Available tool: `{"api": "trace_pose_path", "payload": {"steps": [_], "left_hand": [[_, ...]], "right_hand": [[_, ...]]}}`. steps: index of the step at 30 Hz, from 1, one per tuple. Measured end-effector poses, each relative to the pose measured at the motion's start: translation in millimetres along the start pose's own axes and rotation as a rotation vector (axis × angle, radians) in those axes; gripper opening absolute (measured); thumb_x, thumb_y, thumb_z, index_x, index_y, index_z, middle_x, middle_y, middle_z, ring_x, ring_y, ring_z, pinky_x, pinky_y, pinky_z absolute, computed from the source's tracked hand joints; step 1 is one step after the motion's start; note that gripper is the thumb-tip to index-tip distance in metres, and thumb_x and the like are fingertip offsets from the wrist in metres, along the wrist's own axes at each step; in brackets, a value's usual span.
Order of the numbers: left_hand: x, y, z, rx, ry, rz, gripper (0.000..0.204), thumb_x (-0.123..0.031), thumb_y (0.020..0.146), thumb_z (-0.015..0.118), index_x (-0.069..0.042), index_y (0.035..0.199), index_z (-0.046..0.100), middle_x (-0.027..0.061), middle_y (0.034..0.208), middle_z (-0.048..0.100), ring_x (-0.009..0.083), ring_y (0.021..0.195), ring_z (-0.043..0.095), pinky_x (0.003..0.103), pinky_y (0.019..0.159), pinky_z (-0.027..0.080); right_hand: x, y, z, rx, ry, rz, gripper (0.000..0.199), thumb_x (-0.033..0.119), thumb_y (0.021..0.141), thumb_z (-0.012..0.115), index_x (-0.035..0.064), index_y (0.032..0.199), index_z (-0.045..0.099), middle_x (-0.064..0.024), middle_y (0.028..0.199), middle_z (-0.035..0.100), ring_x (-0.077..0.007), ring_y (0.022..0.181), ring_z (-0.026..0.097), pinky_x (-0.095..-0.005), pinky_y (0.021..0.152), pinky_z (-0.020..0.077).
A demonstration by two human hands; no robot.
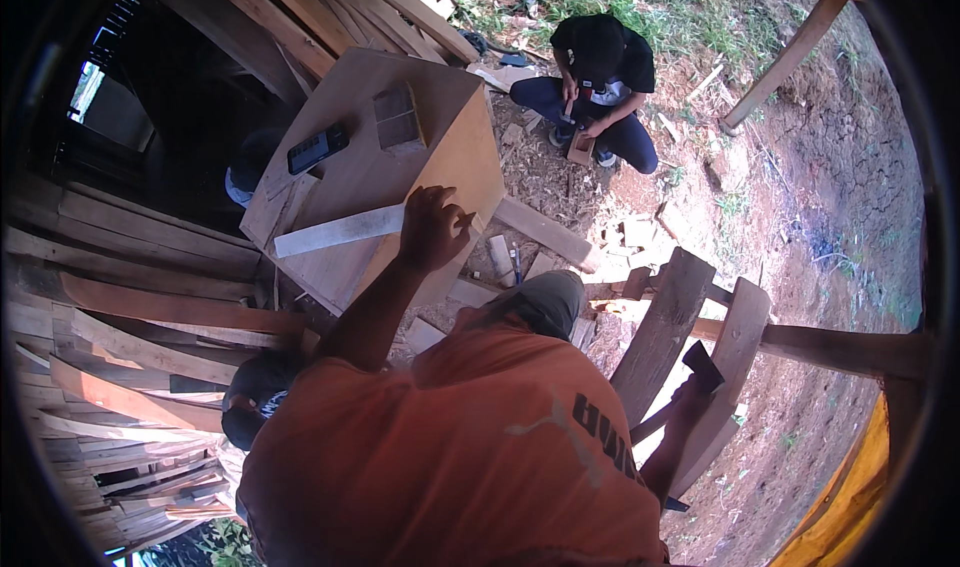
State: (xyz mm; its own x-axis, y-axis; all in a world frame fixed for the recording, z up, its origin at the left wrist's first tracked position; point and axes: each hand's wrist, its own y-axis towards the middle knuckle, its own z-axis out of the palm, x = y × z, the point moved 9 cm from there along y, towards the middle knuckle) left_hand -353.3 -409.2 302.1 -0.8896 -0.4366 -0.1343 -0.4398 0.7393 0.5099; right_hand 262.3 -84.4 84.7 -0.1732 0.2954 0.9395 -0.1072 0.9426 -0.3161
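My left hand is over the large wooden box, at the end of a pale wooden strip lying on it. Its fingers are bent and apart, with nothing visible between them. Low on the right, my right hand grips a hatchet close to its dark head; the handle slants down toward my body. Behind the hatchet lean two thick wooden boards. On the box also lie a dark phone and a squarish wooden block.
Ahead, a seated person works with a hammer on a small wooden piece. Another person's dark head is close on the left. Stacked planks fill the left side. A wooden rail crosses at right; chips and offcuts litter the ground.
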Motion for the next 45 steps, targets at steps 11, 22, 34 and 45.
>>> {"api": "trace_pose_path", "payload": {"steps": [11,22,34,45], "left_hand": [[63.2,-125.0,-6.6,0.470,-0.308,-0.477,0.025,-0.019,0.084,0.088,-0.011,0.102,0.072,0.0177,0.152,0.063,0.0434,0.137,0.063,0.055,0.116,0.050],[98.7,-112.9,-53.0,0.329,-0.174,-0.497,0.026,-0.022,0.084,0.089,-0.007,0.098,0.074,0.0284,0.157,0.061,0.0476,0.146,0.058,0.054,0.122,0.047],[164.3,-78.0,-22.4,0.417,-0.218,-0.604,0.034,-0.027,0.082,0.090,-0.007,0.108,0.080,0.0354,0.166,0.049,0.0481,0.154,0.049,0.052,0.127,0.043],[164.4,-72.0,-18.7,0.332,-0.345,-0.586,0.030,-0.023,0.078,0.090,-0.005,0.098,0.078,0.0257,0.147,0.063,0.0433,0.145,0.056,0.051,0.122,0.046]], "right_hand": [[0.2,7.4,94.8,0.353,-0.543,-0.073,0.016,0.023,0.107,0.072,0.0079,0.101,0.068,0.0012,0.070,0.059,-0.0088,0.056,0.055,-0.0305,0.049,0.0426],[-21.9,5.8,121.8,0.424,-0.581,-0.047,0.015,0.021,0.106,0.072,0.0076,0.102,0.067,0.0011,0.071,0.058,-0.0095,0.057,0.055,-0.0309,0.051,0.0435],[-39.1,-34.2,70.8,0.303,-0.493,0.157,0.014,0.019,0.105,0.073,0.0072,0.104,0.066,0.0012,0.072,0.058,-0.0105,0.058,0.055,-0.0314,0.052,0.0445],[-34.1,14.1,129.5,0.396,-0.651,0.069,0.018,0.020,0.105,0.073,0.0038,0.110,0.066,-0.0016,0.073,0.060,-0.0130,0.056,0.056,-0.0340,0.055,0.0475]]}}
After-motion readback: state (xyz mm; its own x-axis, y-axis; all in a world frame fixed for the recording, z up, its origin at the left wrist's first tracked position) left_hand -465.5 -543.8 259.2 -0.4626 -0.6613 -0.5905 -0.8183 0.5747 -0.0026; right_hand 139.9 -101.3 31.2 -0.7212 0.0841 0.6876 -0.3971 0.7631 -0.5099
